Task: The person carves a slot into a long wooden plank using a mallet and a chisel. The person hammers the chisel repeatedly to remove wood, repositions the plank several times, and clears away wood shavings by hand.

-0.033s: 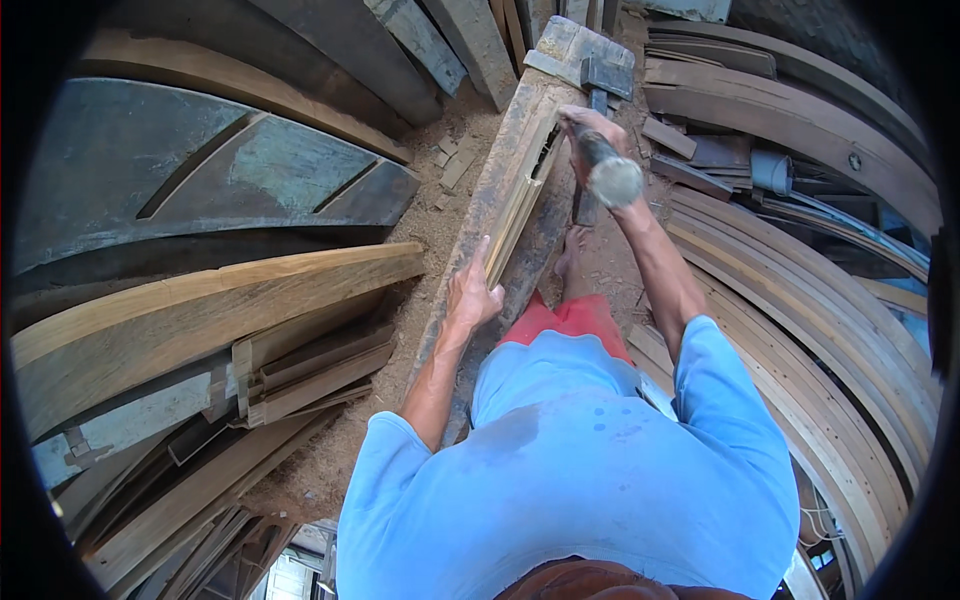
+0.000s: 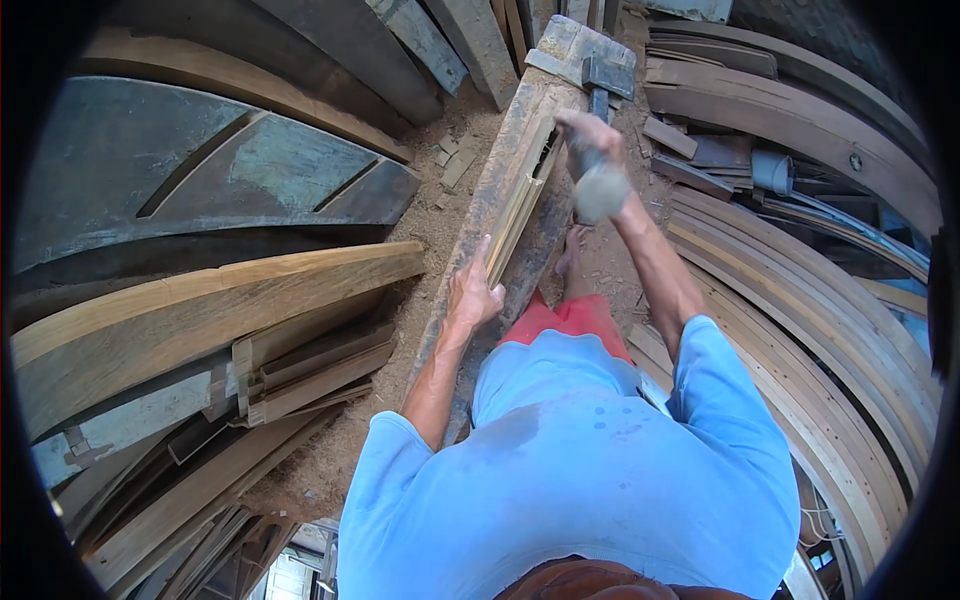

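Observation:
A long wooden piece (image 2: 515, 220) with a dark, splintered gap near its far end lies along a narrow wooden bench (image 2: 490, 185). My left hand (image 2: 472, 292) grips the near end of this piece, index finger stretched along it and thumb on its right side. Beyond it, my right hand (image 2: 592, 135) is wrapped around a thick round tool (image 2: 603, 192) whose pale round end faces up at me. Motion blurs this hand and tool, and the tool's other end is hidden. A dark metal clamp-like block (image 2: 608, 76) sits at the bench's far end.
Curved planks (image 2: 790, 320) are stacked along the right. Large boards (image 2: 220, 300) and a painted panel (image 2: 210, 165) lean in from the left. Sawdust (image 2: 400, 340) and wood offcuts (image 2: 458, 165) cover the floor. My bare foot (image 2: 572, 250) stands right of the bench.
The round end of the tool in my right hand has shifted slightly down and left, and is now blurred. My left hand and the wooden piece stay in place.

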Demonstrator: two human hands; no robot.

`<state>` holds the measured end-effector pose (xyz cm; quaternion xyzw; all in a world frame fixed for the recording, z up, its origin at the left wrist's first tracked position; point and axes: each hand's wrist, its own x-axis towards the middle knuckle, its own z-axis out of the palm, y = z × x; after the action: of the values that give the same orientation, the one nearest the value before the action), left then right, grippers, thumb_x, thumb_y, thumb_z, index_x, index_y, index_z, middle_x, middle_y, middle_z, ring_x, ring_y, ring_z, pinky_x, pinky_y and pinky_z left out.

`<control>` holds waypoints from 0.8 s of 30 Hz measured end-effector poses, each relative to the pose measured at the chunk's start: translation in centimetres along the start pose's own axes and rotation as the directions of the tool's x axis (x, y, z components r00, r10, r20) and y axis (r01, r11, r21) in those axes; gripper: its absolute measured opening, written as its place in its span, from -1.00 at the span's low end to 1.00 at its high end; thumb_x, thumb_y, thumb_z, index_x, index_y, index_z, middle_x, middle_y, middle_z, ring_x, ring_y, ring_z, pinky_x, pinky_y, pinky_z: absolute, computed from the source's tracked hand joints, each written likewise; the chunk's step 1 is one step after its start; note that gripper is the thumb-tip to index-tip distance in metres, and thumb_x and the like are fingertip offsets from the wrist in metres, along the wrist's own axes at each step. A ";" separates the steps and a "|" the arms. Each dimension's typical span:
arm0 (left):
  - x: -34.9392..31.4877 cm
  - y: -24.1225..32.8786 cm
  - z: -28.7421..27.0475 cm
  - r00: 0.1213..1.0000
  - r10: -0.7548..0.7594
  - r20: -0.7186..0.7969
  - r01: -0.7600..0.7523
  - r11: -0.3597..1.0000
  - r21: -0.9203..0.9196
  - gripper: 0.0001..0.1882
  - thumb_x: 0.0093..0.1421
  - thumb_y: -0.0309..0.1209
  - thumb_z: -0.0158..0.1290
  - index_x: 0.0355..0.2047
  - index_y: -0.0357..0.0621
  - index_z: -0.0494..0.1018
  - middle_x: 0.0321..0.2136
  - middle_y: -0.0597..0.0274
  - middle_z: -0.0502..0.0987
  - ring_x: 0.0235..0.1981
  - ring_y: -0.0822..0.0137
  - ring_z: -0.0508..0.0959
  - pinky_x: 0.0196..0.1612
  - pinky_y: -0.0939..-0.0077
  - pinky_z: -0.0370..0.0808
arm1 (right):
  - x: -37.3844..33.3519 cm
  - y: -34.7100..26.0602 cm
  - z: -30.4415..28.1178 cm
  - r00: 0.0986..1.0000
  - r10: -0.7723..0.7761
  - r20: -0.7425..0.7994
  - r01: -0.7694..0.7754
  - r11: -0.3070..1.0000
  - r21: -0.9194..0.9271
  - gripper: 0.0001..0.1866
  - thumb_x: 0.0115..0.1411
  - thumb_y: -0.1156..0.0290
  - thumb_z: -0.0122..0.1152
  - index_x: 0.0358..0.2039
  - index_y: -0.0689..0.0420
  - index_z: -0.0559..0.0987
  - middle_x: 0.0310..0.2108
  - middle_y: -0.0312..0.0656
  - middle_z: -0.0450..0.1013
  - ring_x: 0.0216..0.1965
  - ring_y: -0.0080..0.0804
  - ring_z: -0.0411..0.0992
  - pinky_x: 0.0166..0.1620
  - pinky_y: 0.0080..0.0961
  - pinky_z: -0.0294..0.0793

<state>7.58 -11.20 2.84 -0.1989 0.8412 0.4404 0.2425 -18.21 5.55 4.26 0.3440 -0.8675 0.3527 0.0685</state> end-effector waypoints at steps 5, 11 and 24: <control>-0.3 -0.3 0.0 1.000 -0.026 0.013 0.026 0.999 -0.029 -0.01 -0.04 -0.49 0.21 0.44 -0.04 0.09 -0.06 -0.33 0.57 -0.05 -0.29 0.58 0.08 -0.01 0.52 | -5.5 -6.7 0.6 0.984 -0.058 0.168 0.040 0.994 0.105 -0.68 0.04 0.52 0.30 -0.13 0.12 0.65 -0.15 -0.02 0.63 -0.09 -0.13 0.62 -0.01 -0.29 0.65; -0.2 0.2 -0.3 0.998 -0.038 0.041 0.039 0.999 -0.015 -0.02 -0.04 -0.50 0.18 0.44 -0.07 0.08 -0.06 -0.35 0.57 -0.04 -0.31 0.57 0.09 0.01 0.52 | -0.1 -0.6 -0.7 0.999 0.008 0.031 -0.013 0.990 0.139 -0.60 0.05 0.57 0.27 -0.03 0.24 0.63 -0.07 0.01 0.61 0.00 -0.05 0.58 0.10 -0.25 0.58; -2.0 1.5 4.5 0.993 0.052 -0.104 -0.043 0.996 0.084 0.08 -0.03 -0.53 0.24 0.49 -0.03 -0.05 0.36 -0.50 0.07 0.36 -0.44 0.15 0.35 -0.22 0.20 | -4.0 -3.7 -4.9 0.925 0.371 0.080 -0.379 0.917 0.128 -0.87 0.31 0.56 0.13 -0.17 0.17 0.60 -0.32 -0.22 0.57 -0.33 -0.49 0.50 -0.20 -0.44 0.51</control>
<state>9.36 -6.43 2.74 -0.1920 0.8747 0.4001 0.1948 -13.42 9.12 8.49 0.1848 -0.8918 0.4102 -0.0483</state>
